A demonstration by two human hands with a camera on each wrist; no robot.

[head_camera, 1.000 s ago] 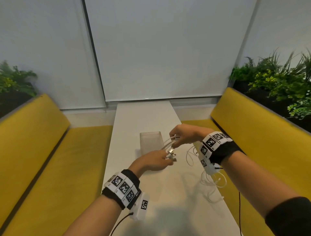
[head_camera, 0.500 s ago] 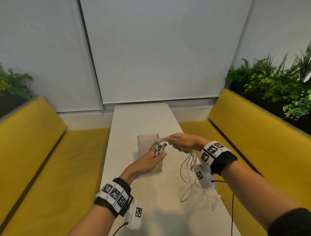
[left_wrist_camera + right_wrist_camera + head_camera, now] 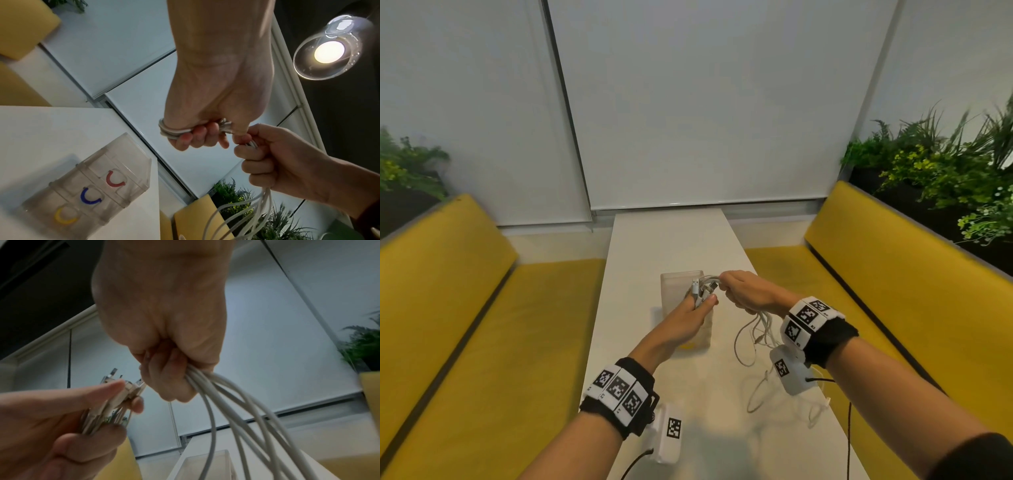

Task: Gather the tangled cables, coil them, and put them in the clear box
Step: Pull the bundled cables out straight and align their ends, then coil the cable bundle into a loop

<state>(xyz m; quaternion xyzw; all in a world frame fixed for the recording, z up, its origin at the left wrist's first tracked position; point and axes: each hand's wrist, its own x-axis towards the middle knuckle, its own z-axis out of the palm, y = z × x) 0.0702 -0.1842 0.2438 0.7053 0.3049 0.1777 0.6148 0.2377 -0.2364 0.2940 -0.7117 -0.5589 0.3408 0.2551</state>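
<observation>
Biggest worry from my end: the loose loops trailing on the desk (image 3: 674, 240) snag or re-knot if I pull too quick, or the plugs slip out. My left hand (image 3: 685, 318) pinches the connector ends, my right hand (image 3: 748, 291) is fisted round the white cables (image 3: 236, 402), held up just by the clear box (image 3: 679, 284). Thin, floppy, only partly gathered

The white cables (image 3: 753, 329), metal plugs bunched at one end, are held above the white table and trail in loose loops onto it, just beside the clear box (image 3: 675, 286), an upright plastic box standing open-topped on the table
</observation>
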